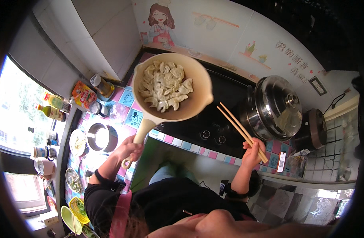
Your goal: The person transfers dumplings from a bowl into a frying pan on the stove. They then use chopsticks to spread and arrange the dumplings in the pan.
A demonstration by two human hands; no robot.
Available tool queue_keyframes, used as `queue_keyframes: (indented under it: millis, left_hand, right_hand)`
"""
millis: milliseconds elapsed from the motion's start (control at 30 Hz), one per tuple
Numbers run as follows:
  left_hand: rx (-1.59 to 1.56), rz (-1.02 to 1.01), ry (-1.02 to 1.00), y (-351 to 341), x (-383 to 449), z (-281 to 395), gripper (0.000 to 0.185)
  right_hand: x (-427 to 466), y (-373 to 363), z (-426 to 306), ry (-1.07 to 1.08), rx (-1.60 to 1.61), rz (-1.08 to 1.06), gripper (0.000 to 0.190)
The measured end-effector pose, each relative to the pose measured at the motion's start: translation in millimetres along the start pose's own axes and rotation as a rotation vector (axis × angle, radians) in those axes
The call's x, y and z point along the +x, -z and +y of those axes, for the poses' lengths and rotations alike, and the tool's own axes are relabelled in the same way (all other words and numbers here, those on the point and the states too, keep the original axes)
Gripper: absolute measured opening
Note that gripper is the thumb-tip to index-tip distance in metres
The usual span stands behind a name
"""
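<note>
My left hand (130, 149) grips the handle of a cream-coloured frying pan (196, 89), which is raised over the left part of the black cooktop (182, 131). Several dumplings (164, 84) lie bunched towards the pan's left side, with bare pan surface at the right. A pair of wooden chopsticks (240, 129) is held in my right hand (254, 151), tips pointing up and left, right of the pan and not touching it. Whether a burner under the pan is lit cannot be seen.
A lidded steel pot (277, 108) stands at the cooktop's right, beside a dark lidded cooker (314, 129) and a phone (281, 162). On the left counter are a steel pot (102, 138), a plate (78, 142), an oil jug (102, 86) and a yellow basket (79, 209). Bottles (51, 113) line the windowsill.
</note>
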State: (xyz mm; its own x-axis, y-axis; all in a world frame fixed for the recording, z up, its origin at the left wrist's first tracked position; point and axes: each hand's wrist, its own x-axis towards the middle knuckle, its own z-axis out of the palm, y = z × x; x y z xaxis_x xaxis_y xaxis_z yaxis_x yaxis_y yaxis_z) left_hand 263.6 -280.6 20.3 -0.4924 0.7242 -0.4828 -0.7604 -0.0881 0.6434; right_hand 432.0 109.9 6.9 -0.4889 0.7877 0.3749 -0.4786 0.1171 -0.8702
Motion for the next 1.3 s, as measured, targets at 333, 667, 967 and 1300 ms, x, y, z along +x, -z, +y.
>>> queue_keyframes:
  millis: [333, 667, 967, 1300]
  left_hand:
    - [-0.066, -0.128, -0.065, -1, 61, 4, 0.019]
    - [-0.082, -0.228, 0.015, 12, 81, 2, 0.017]
    - [-0.019, -0.217, 0.095, 23, 91, 2, 0.017]
    - [-0.069, -0.171, 0.171, 21, 90, 9, 0.019]
  right_hand:
    - [6, -7, -7, 0.013, -0.034, 0.051, 0.019]
    - [27, -47, 13, -0.127, -0.02, -0.08, 0.019]
    - [57, -81, 32, -0.155, -0.265, -0.142, 0.017]
    - [90, -113, 67, -0.117, -0.527, -0.221, 0.011]
